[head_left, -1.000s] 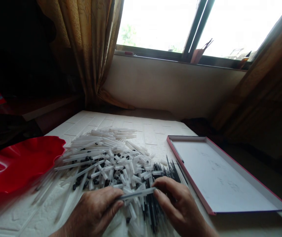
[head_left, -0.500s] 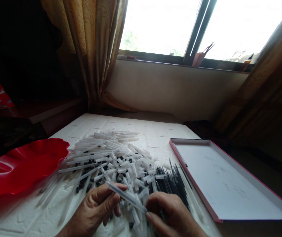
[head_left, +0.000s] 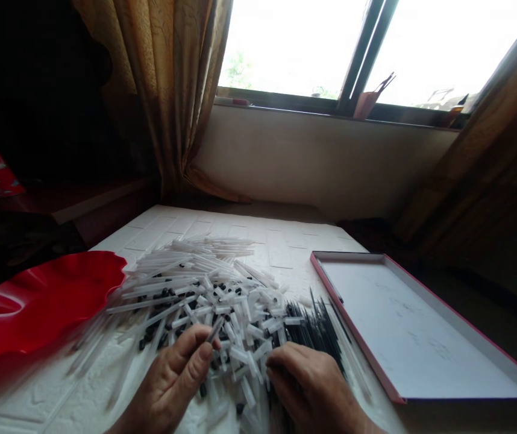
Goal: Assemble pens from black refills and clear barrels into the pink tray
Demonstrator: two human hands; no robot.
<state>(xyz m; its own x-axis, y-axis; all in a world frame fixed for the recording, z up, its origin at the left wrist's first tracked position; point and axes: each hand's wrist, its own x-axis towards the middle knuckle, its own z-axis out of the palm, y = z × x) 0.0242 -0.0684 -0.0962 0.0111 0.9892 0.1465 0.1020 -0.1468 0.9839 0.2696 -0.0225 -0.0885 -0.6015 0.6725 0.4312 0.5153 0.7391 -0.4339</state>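
My left hand [head_left: 175, 374] pinches a clear pen barrel between thumb and forefinger. Only its narrow end [head_left: 216, 330] shows past the fingertips; the palm hides the rest. My right hand [head_left: 313, 383] is closed, fingers curled downward at the near end of a bundle of thin black pen refills [head_left: 317, 328]; whether anything is in it is hidden. Between and beyond both hands lies a heap of clear pen caps [head_left: 240, 319] with small black plugs [head_left: 152, 331] scattered among them. Long clear pen barrels [head_left: 168, 265] are piled behind and to the left.
At the left a red wavy-edged bowl [head_left: 55, 301] overlaps the white brick-patterned tabletop [head_left: 281, 247]. On the right stands a shallow pink-rimmed box lid [head_left: 403, 325] with a white inside. Curtains [head_left: 159, 90] and a window are behind the table.
The barrel that stretched between both hands now sits in my left hand alone, turned with its end up and right. My right hand has let go of its end and curled its fingers downward.
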